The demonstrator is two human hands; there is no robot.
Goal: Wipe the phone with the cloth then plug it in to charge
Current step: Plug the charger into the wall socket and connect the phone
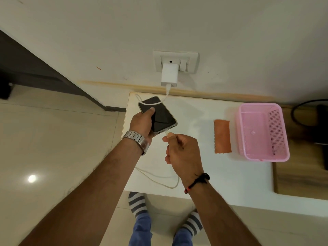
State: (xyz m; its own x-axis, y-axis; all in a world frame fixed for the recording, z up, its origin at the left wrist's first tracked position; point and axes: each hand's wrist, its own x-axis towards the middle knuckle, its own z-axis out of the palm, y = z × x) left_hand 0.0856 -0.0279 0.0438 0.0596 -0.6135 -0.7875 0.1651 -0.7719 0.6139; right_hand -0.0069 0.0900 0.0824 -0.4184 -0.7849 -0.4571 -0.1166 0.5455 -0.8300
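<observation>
- The left hand (142,124), a metal watch (137,139) on its wrist, is wrapped around the phone (159,116), thumb laid across the dark screen, fingers under the back. The phone is held off the white table (204,174), tilted, its port end pointing toward the person.
- A loop of white cable (152,103) drapes over the phone's far end and runs up to the charger block (169,75), which sits in the wall socket (175,62).
- The right hand (182,151) pinches the cable's plug (167,133) between thumb and forefinger, the other fingers curled in. The plug tip sits right at the phone's bottom edge; whether it has entered the port cannot be told.
- Further right, the orange cloth (222,136) lies flat on the table, touching or just beside the pink basket (262,157). Neither hand is on it.
- Judgement: wiping appears finished and the charging step is in hand.
- Next move calls for lining the plug squarely with the port and pushing straight in while the left hand braces the phone. Then the phone can be set down with slack in the cable.
</observation>
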